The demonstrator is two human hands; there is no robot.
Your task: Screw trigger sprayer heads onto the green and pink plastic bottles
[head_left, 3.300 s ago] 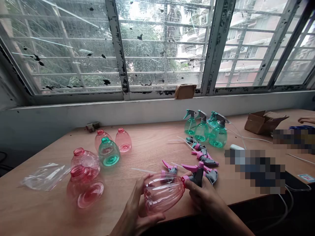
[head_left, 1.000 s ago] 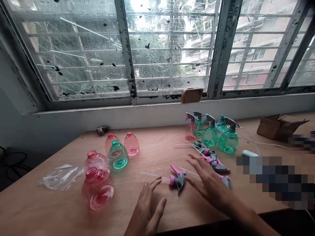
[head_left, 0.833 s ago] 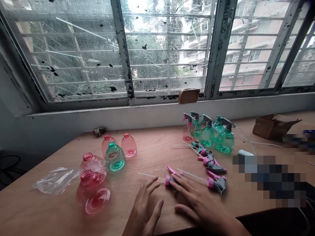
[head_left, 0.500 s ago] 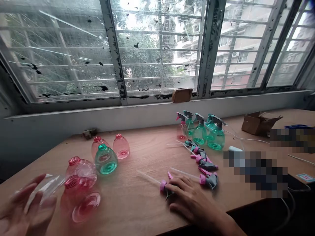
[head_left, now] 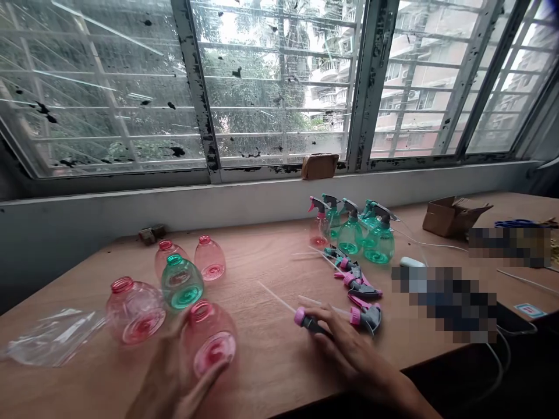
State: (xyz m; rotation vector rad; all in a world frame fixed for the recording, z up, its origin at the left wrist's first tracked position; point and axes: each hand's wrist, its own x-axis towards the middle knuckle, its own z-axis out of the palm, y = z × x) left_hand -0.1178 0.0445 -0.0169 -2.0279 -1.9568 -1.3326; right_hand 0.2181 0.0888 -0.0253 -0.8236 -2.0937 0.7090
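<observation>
My left hand (head_left: 179, 361), smeared by motion, is wrapped round an open pink spray bottle (head_left: 212, 340), thumb near its base. Between the fingers of my right hand (head_left: 340, 340) is a grey spray trigger head (head_left: 312, 323) with a pink collar, its thin clear tube pointing up and left. Beside that hand lies another trigger head (head_left: 367, 317); several more form a row behind it. Left of the held bottle, a pink bottle (head_left: 135, 311) without a top stands beside a topless green bottle (head_left: 182, 282), with two pink ones behind.
A clear plastic bag (head_left: 56, 340) lies flat at the left. Several green bottles (head_left: 379, 241) and one pink bottle (head_left: 319, 230) with trigger heads on stand at the back. A cardboard box (head_left: 454, 216) and a white cable are at the right; the table's front edge runs below my right arm.
My left hand has let go of the plastic bag and taken hold of the nearest pink bottle, which has moved right. My right hand has picked up the trigger head it was touching.
</observation>
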